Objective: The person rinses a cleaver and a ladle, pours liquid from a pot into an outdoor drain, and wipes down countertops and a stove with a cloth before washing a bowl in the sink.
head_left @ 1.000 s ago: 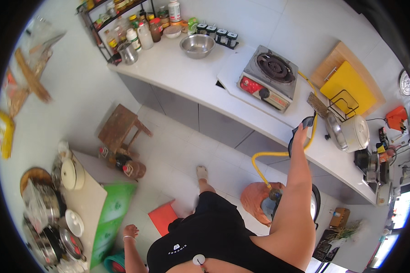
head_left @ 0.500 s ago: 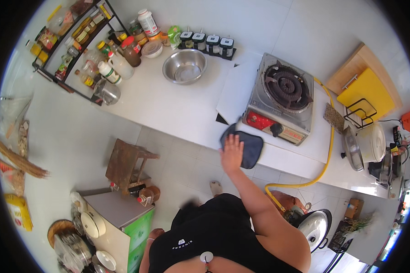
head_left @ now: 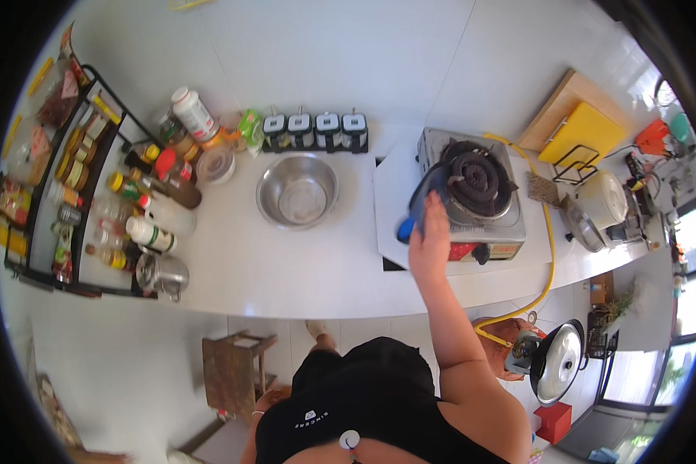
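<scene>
My right hand (head_left: 431, 230) presses a dark cloth (head_left: 428, 188) with a blue patch against the left side of the gas stove (head_left: 472, 230). The fingers lie along the cloth, next to the black burner (head_left: 479, 182). A white sheet or panel (head_left: 394, 182) lies on the counter under and beside the stove. Down at my side, near the wooden stool, hangs my left hand (head_left: 269, 400), small and partly covered by my body; its fingers do not show clearly.
A steel bowl (head_left: 298, 193) sits mid-counter, before a rack of spice jars (head_left: 315, 133). Bottles and a black shelf (head_left: 85, 178) crowd the left. A yellow hose (head_left: 551, 271) runs down right of the stove. A wooden stool (head_left: 228, 371) stands below the counter.
My right hand has carried the cloth from the counter's front edge up to the stove's left side. My view has shifted, and I stand nearer the counter.
</scene>
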